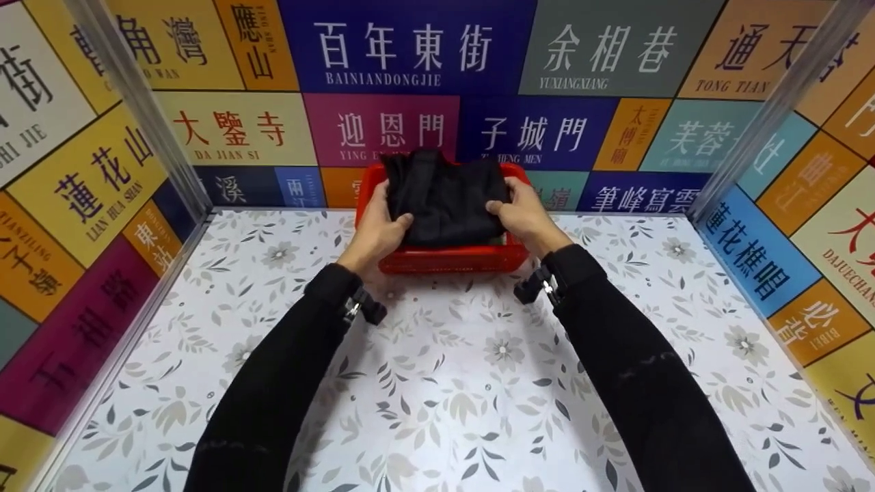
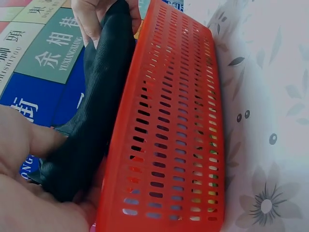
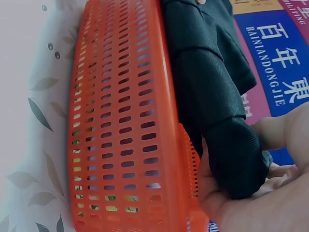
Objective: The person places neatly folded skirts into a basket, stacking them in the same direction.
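Note:
A folded black garment [image 1: 448, 201] lies over the mouth of a red plastic basket [image 1: 454, 261], bunched at its top edge. My left hand [image 1: 377, 229] grips its left side, thumb on top and fingers underneath. On the opposite side my right hand [image 1: 525, 213] holds the other end the same way. The left wrist view shows the garment [image 2: 91, 106] as a thick fold along the basket rim. In the right wrist view, the right hand [image 3: 260, 179] wraps round the rolled end of the cloth. Most of the basket's inside is hidden by the garment.
The basket stands on a white table [image 1: 502, 410] with a grey flower print, close to the back wall [image 1: 410, 61]. Colourful panels with Chinese lettering surround the table on three sides. Pale and green-yellow contents show through the basket's slotted side [image 3: 108, 169].

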### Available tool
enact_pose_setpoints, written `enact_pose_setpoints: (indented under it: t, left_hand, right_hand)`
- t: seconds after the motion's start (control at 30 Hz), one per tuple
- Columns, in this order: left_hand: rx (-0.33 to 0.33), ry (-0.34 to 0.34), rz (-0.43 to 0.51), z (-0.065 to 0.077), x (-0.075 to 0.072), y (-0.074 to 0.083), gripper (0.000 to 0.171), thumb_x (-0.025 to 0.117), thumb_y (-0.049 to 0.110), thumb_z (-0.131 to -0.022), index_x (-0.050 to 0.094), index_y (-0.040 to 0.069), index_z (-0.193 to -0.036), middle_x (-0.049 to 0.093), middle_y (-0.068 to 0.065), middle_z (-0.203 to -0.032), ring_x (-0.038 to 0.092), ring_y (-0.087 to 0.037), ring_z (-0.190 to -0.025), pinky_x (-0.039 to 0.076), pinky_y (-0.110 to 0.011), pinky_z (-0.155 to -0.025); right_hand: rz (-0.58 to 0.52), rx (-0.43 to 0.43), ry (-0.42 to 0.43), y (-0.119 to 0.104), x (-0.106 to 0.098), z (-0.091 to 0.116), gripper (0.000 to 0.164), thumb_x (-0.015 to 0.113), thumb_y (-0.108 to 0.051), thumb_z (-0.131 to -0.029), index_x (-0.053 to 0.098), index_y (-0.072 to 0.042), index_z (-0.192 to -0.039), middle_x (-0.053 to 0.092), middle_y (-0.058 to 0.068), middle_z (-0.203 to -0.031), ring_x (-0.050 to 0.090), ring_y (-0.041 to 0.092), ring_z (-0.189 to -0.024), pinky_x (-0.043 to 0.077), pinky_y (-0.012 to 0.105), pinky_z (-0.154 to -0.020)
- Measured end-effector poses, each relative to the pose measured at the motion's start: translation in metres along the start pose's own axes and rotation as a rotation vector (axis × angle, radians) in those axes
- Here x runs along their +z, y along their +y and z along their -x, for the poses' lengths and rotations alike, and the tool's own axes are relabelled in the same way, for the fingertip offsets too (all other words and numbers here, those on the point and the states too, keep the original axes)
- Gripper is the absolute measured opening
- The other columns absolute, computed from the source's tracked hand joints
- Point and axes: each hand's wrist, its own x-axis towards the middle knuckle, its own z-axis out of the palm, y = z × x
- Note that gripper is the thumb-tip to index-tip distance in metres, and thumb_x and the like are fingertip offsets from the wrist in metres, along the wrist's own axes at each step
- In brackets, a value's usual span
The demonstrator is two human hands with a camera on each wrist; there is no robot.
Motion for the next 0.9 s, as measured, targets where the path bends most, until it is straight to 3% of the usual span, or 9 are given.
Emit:
enact_pose_setpoints:
  t: [0.13, 0.23, 0.33, 0.5, 0.7, 0.9]
  left_hand:
    - [-0.025, 0.024, -0.049, -0.002, 0.004, -0.003, 0.082, 0.066, 0.007, -0.115, 0.024, 0.012, -0.186, 0.037, -0.019, -0.190, 0.039, -0.037, -0.175, 0.030, -0.049, -0.148]
    - [-0.007, 0.021, -0.144, -0.001, 0.006, -0.004, 0.084, 0.067, 0.008, -0.114, 0.022, 0.009, -0.186, 0.041, -0.024, -0.187, 0.043, -0.039, -0.173, 0.034, -0.050, -0.146]
    - [0.035, 0.030, -0.219, 0.003, 0.005, -0.004, 0.083, 0.069, 0.008, -0.112, 0.028, 0.005, -0.183, 0.049, -0.030, -0.179, 0.049, -0.042, -0.167, 0.039, -0.052, -0.143]
    - [0.085, 0.071, -0.263, 0.012, -0.001, -0.005, 0.070, 0.068, 0.010, -0.110, 0.045, 0.003, -0.175, 0.056, -0.029, -0.170, 0.054, -0.043, -0.160, 0.042, -0.053, -0.139]
    - [0.114, 0.075, -0.238, 0.024, -0.008, -0.006, 0.057, 0.067, 0.009, -0.110, 0.058, 0.005, -0.167, 0.062, -0.025, -0.162, 0.061, -0.040, -0.150, 0.048, -0.053, -0.133]
    - [0.187, 0.076, -0.242, 0.037, -0.010, -0.004, 0.050, 0.068, 0.009, -0.111, 0.064, 0.004, -0.161, 0.067, -0.025, -0.157, 0.063, -0.039, -0.142, 0.050, -0.053, -0.126]
  right_hand:
    - [0.042, -0.028, 0.012, 0.006, 0.003, -0.004, 0.051, 0.056, 0.006, -0.114, 0.049, 0.008, -0.164, 0.062, 0.031, -0.163, 0.065, 0.037, -0.141, 0.059, 0.041, -0.116]
    - [0.192, -0.044, 0.008, 0.012, 0.000, -0.002, 0.060, 0.055, 0.005, -0.113, 0.044, 0.005, -0.173, 0.055, 0.032, -0.173, 0.056, 0.042, -0.160, 0.051, 0.049, -0.132]
    - [0.382, -0.066, 0.012, 0.017, -0.006, 0.003, 0.066, 0.057, -0.001, -0.113, 0.041, 0.001, -0.177, 0.052, 0.030, -0.177, 0.050, 0.042, -0.167, 0.042, 0.051, -0.141]
    - [0.520, -0.105, 0.027, 0.019, -0.011, 0.016, 0.062, 0.060, -0.010, -0.112, 0.050, -0.002, -0.173, 0.059, 0.026, -0.173, 0.065, 0.042, -0.155, 0.047, 0.054, -0.136]
    - [0.548, -0.185, 0.028, 0.021, -0.009, 0.027, 0.055, 0.060, -0.011, -0.112, 0.057, -0.003, -0.166, 0.065, 0.025, -0.166, 0.065, 0.042, -0.151, 0.049, 0.056, -0.133]
    - [0.535, -0.291, 0.065, 0.026, -0.008, 0.040, 0.048, 0.062, -0.008, -0.112, 0.064, -0.002, -0.159, 0.069, 0.023, -0.161, 0.066, 0.041, -0.149, 0.052, 0.054, -0.129]
